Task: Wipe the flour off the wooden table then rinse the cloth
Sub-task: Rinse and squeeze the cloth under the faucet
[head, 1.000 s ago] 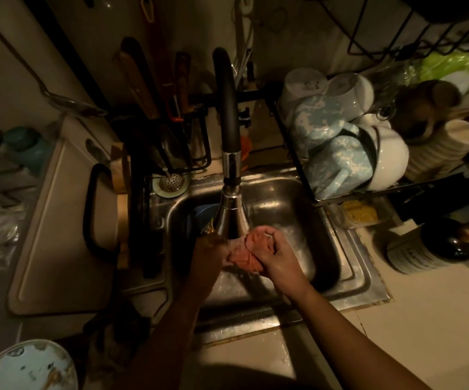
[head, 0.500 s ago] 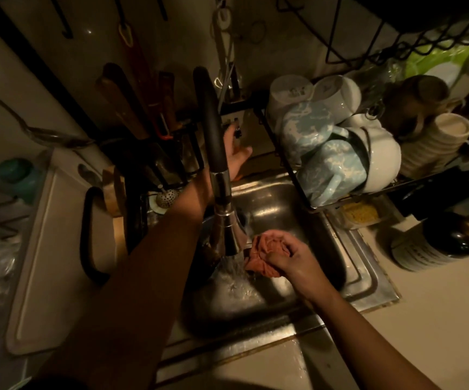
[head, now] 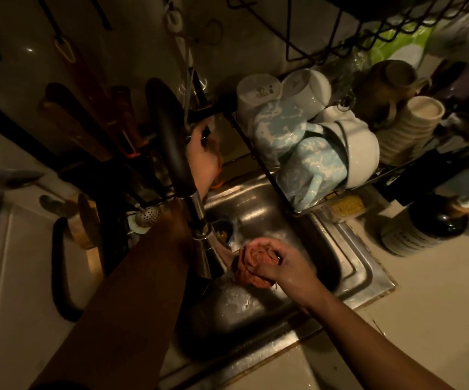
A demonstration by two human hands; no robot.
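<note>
Cloth [head: 251, 263] balled over the sink [head: 365, 280]
Fingers of the right hand [head: 286, 270] are clenched round the wad, at 4 o'clock from the tap [head: 171, 142] spout; the left hand [head: 202, 161] reaches to 12 o'clock behind the tap, blurred, so I cannot tell its grip. Soaked, the cloth should be soft, limp and weighty: likely best held as a whole wad for squeezing

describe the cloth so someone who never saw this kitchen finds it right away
Find the steel sink in the middle of the pale counter. Over its basin, just right of the tap, the right hand grips a bunched cloth. It is the only reddish, crumpled thing among grey metal.
</note>
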